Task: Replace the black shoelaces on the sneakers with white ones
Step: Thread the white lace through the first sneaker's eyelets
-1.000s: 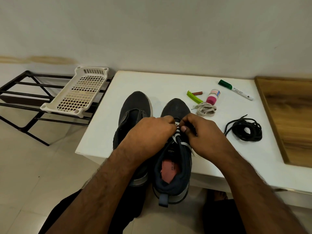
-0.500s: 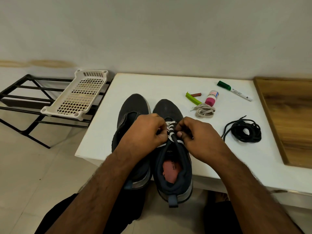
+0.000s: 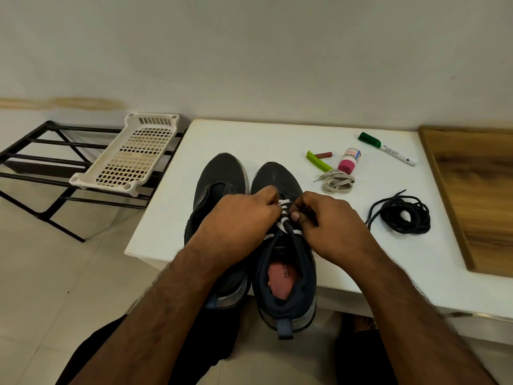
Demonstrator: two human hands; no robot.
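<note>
My left hand (image 3: 244, 218) and right hand (image 3: 327, 220) fingers curl tight, pinching the white lace (image 3: 283, 218) on the right sneaker (image 3: 286, 273); black laces (image 3: 402, 215) right of them.

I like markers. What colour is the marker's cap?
Green cap, white barrel, seen in the head view.

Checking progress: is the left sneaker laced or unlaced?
Unlaced: the left sneaker shows bare eyelets, and a spare white lace lies coiled on the table.
</note>
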